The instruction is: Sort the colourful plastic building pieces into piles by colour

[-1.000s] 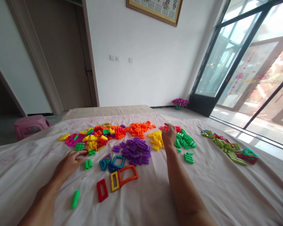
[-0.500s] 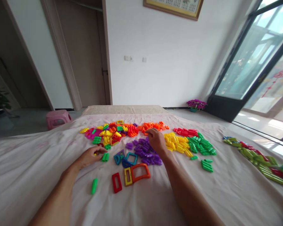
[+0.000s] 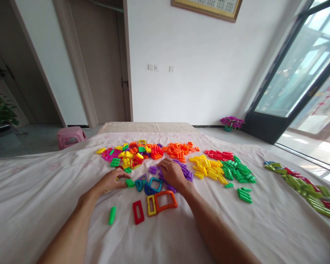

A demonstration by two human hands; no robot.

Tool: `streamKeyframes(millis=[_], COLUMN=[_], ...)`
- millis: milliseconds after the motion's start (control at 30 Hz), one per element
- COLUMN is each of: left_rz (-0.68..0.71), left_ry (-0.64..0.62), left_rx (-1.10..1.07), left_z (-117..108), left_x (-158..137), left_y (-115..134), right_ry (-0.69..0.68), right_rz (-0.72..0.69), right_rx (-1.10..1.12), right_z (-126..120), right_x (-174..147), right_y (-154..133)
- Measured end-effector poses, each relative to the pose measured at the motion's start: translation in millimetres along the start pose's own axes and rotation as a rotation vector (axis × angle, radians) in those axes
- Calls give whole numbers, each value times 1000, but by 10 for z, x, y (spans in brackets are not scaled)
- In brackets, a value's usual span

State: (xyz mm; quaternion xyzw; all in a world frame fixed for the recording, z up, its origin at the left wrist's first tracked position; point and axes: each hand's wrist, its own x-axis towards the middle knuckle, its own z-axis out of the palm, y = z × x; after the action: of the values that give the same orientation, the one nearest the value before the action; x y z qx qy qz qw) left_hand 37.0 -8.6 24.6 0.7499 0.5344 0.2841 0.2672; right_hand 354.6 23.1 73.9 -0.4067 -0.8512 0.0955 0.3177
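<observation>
One right hand (image 3: 174,176), moved from the orange pile (image 3: 178,149) to over the purple pile (image 3: 186,171), shifting work there; fingers' closure hidden. One left hand (image 3: 110,182), fingers bent at green piece (image 3: 130,183), grip unclear. Both piles: on pale cloth (image 3: 170,236).

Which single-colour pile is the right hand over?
The purple pile: the right hand partly covers it, while the orange pile, yellow pile, red pile and green pile lie uncovered.
</observation>
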Motion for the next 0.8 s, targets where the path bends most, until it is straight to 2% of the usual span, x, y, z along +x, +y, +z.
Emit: streamKeyframes(millis=[100, 267, 433, 633, 800], left_rz=[10, 42, -69, -91, -99], left_ry=[-23, -50, -30, 59, 69], left_rx=[-49, -9, -92, -268, -325], left_z=[13, 36, 83, 163, 210], left_x=[-2, 39, 88, 118, 169], left_y=[33, 29, 22, 169, 345], right_ry=[-48, -73, -83, -78, -67], right_rz=[-30, -48, -53, -48, -84], right_rx=[-7, -21, -13, 53, 150], right_z=[46, 67, 69, 87, 100], right_x=[-19, -28, -30, -40, -49], right_y=[-24, -30, -59, -166, -272])
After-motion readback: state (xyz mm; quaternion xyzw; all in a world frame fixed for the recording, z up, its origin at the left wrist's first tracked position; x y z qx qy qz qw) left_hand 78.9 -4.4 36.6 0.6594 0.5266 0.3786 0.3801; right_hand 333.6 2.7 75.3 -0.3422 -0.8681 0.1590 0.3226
